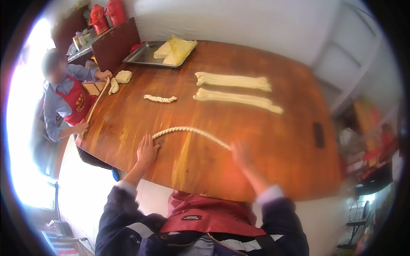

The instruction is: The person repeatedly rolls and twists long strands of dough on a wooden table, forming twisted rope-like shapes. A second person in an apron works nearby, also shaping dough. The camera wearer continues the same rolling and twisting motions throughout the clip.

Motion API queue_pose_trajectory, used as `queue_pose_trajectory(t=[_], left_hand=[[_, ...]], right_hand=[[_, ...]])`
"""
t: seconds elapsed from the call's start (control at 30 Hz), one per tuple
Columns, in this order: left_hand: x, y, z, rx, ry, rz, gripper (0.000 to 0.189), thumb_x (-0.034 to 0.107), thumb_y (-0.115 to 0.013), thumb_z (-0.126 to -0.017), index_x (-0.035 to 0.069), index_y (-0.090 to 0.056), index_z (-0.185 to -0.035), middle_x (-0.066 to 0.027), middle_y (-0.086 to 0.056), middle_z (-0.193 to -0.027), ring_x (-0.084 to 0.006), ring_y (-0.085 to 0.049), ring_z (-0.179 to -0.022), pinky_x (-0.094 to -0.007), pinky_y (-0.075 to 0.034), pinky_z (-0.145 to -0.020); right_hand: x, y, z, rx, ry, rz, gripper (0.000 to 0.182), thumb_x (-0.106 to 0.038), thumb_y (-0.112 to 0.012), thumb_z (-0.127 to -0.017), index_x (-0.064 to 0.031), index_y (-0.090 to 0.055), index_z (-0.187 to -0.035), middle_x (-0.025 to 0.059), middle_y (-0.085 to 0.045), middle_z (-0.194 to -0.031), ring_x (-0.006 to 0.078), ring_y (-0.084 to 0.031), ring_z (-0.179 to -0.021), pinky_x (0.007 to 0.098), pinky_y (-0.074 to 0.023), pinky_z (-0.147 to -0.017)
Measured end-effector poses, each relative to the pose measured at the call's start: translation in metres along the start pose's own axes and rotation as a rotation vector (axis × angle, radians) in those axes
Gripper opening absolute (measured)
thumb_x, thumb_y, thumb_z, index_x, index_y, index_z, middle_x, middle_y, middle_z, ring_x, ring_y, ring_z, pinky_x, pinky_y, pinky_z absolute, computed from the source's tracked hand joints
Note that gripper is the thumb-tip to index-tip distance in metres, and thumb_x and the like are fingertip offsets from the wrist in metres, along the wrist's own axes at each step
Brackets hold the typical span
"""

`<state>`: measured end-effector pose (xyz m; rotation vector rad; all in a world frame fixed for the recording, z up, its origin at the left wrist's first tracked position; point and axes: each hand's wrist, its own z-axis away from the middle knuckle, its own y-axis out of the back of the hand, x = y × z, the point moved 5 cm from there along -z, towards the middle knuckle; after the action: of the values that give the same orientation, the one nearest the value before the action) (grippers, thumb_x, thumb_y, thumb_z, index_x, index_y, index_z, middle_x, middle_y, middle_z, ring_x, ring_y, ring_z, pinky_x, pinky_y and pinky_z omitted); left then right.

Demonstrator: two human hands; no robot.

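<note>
A twisted dough rope (189, 129) arches across the wooden table in front of me. Its left end runs under my left hand (147, 148), which holds it down against the tabletop with the fingers stretched forward. At the other end my right hand (240, 155) holds the rope; this hand is blurred, and its fingers cannot be made out singly. Beyond the rope lies a short, tightly twisted dough piece (160, 98). Farther back to the right are two bundles of long dough strands, a rear one (233, 81) and a front one (237, 100), lying side by side.
The wooden table (288, 169) has a dark rectangular patch (318, 135) at right. A metal tray (144, 54) at the back holds pale dough slabs partly under yellow plastic (182, 51). At left a co-worker (69, 92) handles a dough strand (99, 100) beside folded dough (123, 76).
</note>
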<state>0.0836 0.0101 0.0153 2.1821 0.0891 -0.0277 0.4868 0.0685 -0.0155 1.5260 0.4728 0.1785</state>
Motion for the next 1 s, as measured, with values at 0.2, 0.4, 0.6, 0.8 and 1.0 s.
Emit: queue_pose_trajectory(t=[0.2,0.4,0.6,0.8,1.0], left_hand=[[-0.055,-0.007,-0.013,-0.474,0.511,0.272,0.046,0.030,-0.051,-0.090,0.000,-0.050,-0.124,-0.0211,-0.048,-0.133,-0.0359,-0.046,-0.121,-0.0440,-0.036,-0.100],[0.026,0.009,0.058,-0.519,-0.040,0.228,0.061,0.028,-0.054,-0.088,-0.006,-0.033,-0.134,-0.0236,-0.031,-0.144,-0.0357,-0.026,-0.137,-0.0486,-0.018,-0.112],[0.002,0.088,-0.001,-0.991,0.498,1.260,0.034,0.018,-0.059,-0.086,-0.003,-0.052,-0.112,-0.0196,-0.065,-0.093,-0.0277,-0.066,-0.087,-0.0413,-0.051,-0.079],[-0.137,-0.005,-0.036,-0.448,0.153,0.038,0.019,0.017,-0.060,-0.085,0.003,-0.062,-0.098,-0.0136,-0.067,-0.086,-0.0311,-0.065,-0.073,-0.0398,-0.051,-0.067],[-0.038,-0.032,0.008,-0.153,0.176,0.204,0.021,0.022,-0.056,-0.087,0.004,-0.066,-0.087,-0.0177,-0.066,-0.087,-0.0362,-0.060,-0.089,-0.0464,-0.046,-0.079]], right_hand=[[-0.017,0.020,-0.003,0.695,0.095,-0.054,0.026,-0.022,-0.059,-0.087,-0.0028,-0.060,-0.105,0.0142,-0.064,-0.101,0.0336,-0.061,-0.092,0.0426,-0.0479,-0.075],[0.068,0.020,-0.046,0.194,0.010,-0.780,0.024,-0.027,-0.065,-0.084,-0.0061,-0.065,-0.094,0.0131,-0.067,-0.085,0.0268,-0.063,-0.079,0.0379,-0.0472,-0.069],[0.064,0.132,0.012,-0.112,0.091,-0.760,0.023,-0.028,-0.068,-0.081,-0.0052,-0.068,-0.082,0.0063,-0.065,-0.074,0.0168,-0.060,-0.069,0.0324,-0.0456,-0.062],[0.213,0.073,0.131,-0.096,-0.339,-0.562,0.025,-0.027,-0.070,-0.079,-0.0023,-0.066,-0.080,0.0098,-0.059,-0.067,0.0240,-0.054,-0.060,0.0368,-0.0407,-0.054],[0.049,0.050,0.187,0.072,-0.093,-0.221,0.039,-0.022,-0.056,-0.086,0.0018,-0.055,-0.117,0.0235,-0.049,-0.125,0.0371,-0.047,-0.115,0.0478,-0.0378,-0.092]])
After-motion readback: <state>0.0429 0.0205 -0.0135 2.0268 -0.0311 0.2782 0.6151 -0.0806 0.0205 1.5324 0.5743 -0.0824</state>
